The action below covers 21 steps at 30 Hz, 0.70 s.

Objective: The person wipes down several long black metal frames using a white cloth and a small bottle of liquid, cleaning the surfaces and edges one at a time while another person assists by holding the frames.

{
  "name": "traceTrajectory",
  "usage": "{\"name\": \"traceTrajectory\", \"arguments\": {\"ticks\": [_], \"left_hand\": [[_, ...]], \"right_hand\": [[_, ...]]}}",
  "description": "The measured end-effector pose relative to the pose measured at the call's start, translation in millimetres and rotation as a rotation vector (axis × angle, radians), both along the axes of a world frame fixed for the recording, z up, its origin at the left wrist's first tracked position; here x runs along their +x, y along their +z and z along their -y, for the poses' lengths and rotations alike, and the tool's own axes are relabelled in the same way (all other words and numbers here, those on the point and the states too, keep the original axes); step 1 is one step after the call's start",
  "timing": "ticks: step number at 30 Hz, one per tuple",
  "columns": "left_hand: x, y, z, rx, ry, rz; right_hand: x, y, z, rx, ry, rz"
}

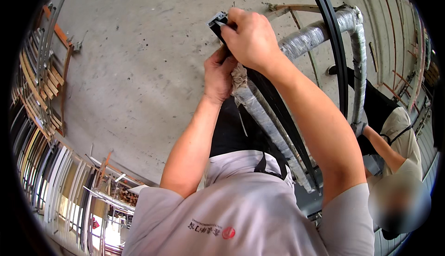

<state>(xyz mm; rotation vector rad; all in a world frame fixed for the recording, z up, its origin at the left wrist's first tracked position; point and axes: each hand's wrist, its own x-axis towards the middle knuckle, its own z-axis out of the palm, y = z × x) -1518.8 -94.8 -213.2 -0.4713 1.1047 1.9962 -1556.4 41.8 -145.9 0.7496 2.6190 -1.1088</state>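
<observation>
A long black metal profile (279, 106) runs slantwise from beyond my hands back along my right side. Its cut far end shows a grey, hollow-looking edge. My right hand (250, 35) is closed at that end, thumb and fingers pressed against it; whether a small part is pinched there too, I cannot make out. Just below, my left hand (218, 77) grips the same profile, with its fingertips partly hidden. Beneath the profile is a rack bar (266, 124) wrapped in silvery plastic film, its torn end close to my left hand.
A second black profile (340, 70) lies across the wrapped rack (306, 40) to the right. A co-worker's gloved hand (359, 128) is at that side of the rack. Stacked profiles (51, 182) and a rack of bars (48, 80) stand along the left.
</observation>
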Motion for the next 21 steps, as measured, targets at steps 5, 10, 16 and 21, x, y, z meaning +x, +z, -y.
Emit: {"name": "traceTrajectory", "arguments": {"ticks": [5, 10, 16, 21], "left_hand": [[-1, -16, 14, -0.043, -0.081, -0.159], [-3, -5, 5, 0.007, -0.042, -0.041], [-2, -6, 4, -0.032, 0.018, -0.069], [-4, -3, 5, -0.044, -0.025, -0.087]], "right_hand": [[48, 14, 9, -0.042, -0.054, 0.113], [-3, -2, 20, 0.049, -0.108, 0.029], [26, 3, 26, -0.054, -0.419, -0.254], [21, 22, 23, 0.026, -0.297, -0.056]]}}
